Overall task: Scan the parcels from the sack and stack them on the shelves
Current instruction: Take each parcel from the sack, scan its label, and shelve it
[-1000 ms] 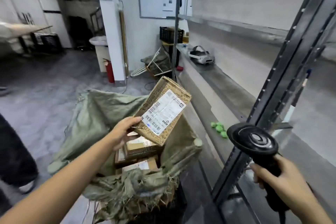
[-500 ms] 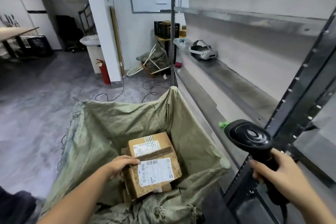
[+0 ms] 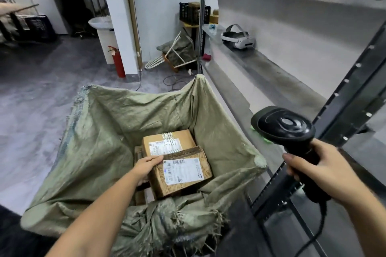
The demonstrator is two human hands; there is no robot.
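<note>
Grey metal shelving (image 3: 271,73) runs along the right. Beside it the green woven sack (image 3: 104,131) gapes open, with 2 cardboard boxes showing inside. The upper parcel (image 3: 181,173), label up, lies tilted across the lower parcel (image 3: 169,142). The black scanner (image 3: 286,127) is held beside the rack, the right hand (image 3: 313,169) wrapped round its handle. The left hand (image 3: 146,168) grips the upper parcel's left edge. A white headset (image 3: 238,39) lies far along the shelf.

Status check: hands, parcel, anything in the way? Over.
Left hand holds parcel by its left edge, low in sack. Right hand grips scanner, up beside rack post. Nothing between scanner and parcel.
</note>
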